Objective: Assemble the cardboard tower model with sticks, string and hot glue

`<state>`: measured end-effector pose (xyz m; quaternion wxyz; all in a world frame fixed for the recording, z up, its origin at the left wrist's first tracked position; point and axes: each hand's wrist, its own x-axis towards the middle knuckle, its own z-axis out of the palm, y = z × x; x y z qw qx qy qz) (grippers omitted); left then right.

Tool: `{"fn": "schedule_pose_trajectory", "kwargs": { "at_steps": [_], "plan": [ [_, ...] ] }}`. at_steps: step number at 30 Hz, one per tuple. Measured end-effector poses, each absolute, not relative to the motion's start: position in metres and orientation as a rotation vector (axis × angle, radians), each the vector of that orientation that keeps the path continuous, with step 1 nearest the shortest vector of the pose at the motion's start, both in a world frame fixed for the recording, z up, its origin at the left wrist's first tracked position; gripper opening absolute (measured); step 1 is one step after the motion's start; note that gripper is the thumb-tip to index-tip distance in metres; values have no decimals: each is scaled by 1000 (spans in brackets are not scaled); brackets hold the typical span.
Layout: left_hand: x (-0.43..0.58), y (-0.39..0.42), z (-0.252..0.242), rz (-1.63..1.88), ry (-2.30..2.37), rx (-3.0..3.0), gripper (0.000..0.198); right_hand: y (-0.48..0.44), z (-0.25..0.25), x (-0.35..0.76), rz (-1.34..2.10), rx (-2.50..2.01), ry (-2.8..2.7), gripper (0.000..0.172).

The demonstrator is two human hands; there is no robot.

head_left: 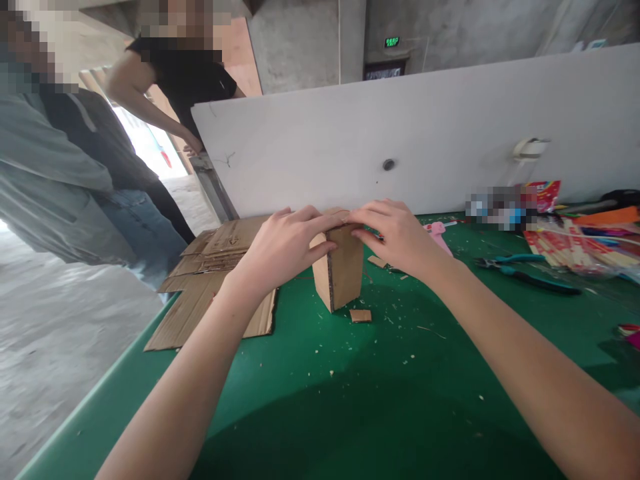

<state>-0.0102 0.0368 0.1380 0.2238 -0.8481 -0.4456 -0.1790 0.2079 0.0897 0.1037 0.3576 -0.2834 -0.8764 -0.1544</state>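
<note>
Partly, left hand [283, 245] and right hand [397, 239] hide box [344, 277].

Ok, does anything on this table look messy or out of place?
Yes: crumbs and a cardboard scrap litter the green table around the upright cardboard piece, and flattened cardboard sheets overhang the table's left edge.

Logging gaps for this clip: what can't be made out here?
Head view only.
Cardboard box top: covered by left hand and right hand.
Pink tool: mostly behind the right hand.
Packets at right: part blurred, labels unreadable.
Red item at the right edge: cut off by the frame.
</note>
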Motion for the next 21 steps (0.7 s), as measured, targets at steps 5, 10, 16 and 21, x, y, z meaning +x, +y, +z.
{"fn": "schedule_pose_trajectory", "kwargs": {
  "at_steps": [5, 10, 16, 21],
  "plan": [
    [-10, 35, 138, -505, -1239, -2344, 45, 90, 102, 208, -386, -728, -2252, 24],
    [-10, 36, 139, -547, -1243, -2371, 45, 91, 102, 208, -378, -720, -2256, 24],
    [-10, 34, 140, -545, -1260, -2395, 44, 90, 102, 207, -388, -721, -2250, 24],
    [-11, 33, 139, -535, -1252, -2377, 47, 92, 101, 207, -373, -702, -2246, 24]
  ]
}}
